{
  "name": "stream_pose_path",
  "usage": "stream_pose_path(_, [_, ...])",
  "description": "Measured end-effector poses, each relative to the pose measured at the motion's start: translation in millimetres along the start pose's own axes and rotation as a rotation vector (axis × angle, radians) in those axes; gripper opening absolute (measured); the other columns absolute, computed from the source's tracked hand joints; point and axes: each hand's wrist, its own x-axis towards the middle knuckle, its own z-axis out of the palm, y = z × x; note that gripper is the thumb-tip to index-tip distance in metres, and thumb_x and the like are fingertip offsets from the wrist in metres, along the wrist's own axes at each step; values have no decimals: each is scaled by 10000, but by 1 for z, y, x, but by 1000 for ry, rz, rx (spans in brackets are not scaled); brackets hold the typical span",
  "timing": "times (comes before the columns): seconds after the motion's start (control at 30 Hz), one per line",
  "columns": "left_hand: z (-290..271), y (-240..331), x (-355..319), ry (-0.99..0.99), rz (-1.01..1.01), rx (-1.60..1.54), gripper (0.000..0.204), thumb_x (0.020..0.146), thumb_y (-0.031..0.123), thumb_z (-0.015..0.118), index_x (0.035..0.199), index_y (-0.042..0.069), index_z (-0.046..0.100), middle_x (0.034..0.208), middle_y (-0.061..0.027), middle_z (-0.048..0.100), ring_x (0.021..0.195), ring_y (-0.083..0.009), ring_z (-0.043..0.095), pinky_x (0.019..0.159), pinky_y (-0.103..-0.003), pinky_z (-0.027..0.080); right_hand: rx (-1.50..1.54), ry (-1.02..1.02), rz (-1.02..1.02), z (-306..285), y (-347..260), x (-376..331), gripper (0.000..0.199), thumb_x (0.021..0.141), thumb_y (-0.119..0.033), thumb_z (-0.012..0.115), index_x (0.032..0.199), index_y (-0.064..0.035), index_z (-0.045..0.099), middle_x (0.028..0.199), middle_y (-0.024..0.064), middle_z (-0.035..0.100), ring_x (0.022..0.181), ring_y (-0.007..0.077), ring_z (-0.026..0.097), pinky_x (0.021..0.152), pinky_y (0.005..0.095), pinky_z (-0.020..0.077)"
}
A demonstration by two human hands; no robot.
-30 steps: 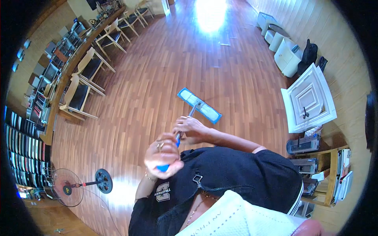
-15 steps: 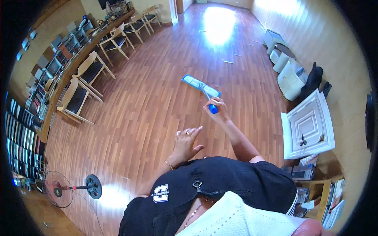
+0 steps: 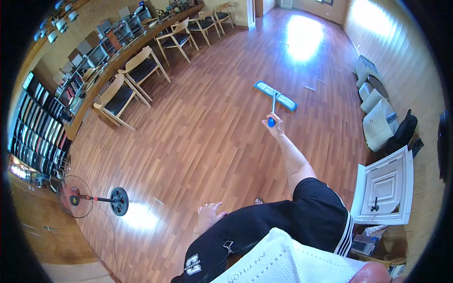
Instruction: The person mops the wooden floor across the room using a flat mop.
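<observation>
A flat mop [image 3: 281,98] with a long light-blue head rests on the brown wood floor [image 3: 212,137] ahead of me. Its handle points back toward me and ends in a blue grip. My right hand [image 3: 274,125] is wrapped round that grip at the end of an outstretched arm. Low in the picture, my left hand [image 3: 209,218] hangs near my body with its fingers apart, holding nothing. Part of it is hidden by my black top.
Wooden chairs [image 3: 118,101] line a long counter [image 3: 106,68] at the left. A standing fan [image 3: 75,198] with a round base is at the lower left, its cord across the floor. White bins [image 3: 377,123] and a white cabinet door [image 3: 384,188] stand along the right wall.
My right arm has stretched farther out with the mop, whose head now lies farther right in view. My left hand has dropped back toward my body. The whole view has shifted.
</observation>
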Motion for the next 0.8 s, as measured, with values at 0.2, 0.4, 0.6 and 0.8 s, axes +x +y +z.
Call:
stream_pose_path(0.2, [25,-41,-1,-64,89,-27,550,824,562,616,1226,187,617,1117,-113,673,1064,-304,621,866,-487,469,-125,-73,-101,-13,-113,-71,296,703,-294,822,807,-128,600,848,50,658,810,281,659,709,369,526])
stream_pose_path(0.4, [10,-46,29,-68,358,61,587,821,501,652,1298,174,550,1157,-139,640,1111,-318,588,889,-496,462,-97,-388,-182,-124,-253,-175,297,707,-286,820,851,-108,632,923,94,684,861,301,674,733,381,536])
stream_pose_path(0.6, [-20,29,40,-82,733,-81,836,762,314,757,1455,115,334,1368,-224,478,1261,-369,468,1031,-475,389,-30,-710,-272,-266,-374,-237,299,672,-197,823,882,-83,644,1130,142,676,1064,376,643,895,442,513])
stream_pose_path(0.8, [14,106,7,-365,984,-235,318,797,323,703,1008,109,599,997,-171,659,978,-382,628,804,-468,510,401,-358,-139,-333,-435,-326,463,723,-346,818,999,-36,615,938,218,690,940,366,677,866,513,516])
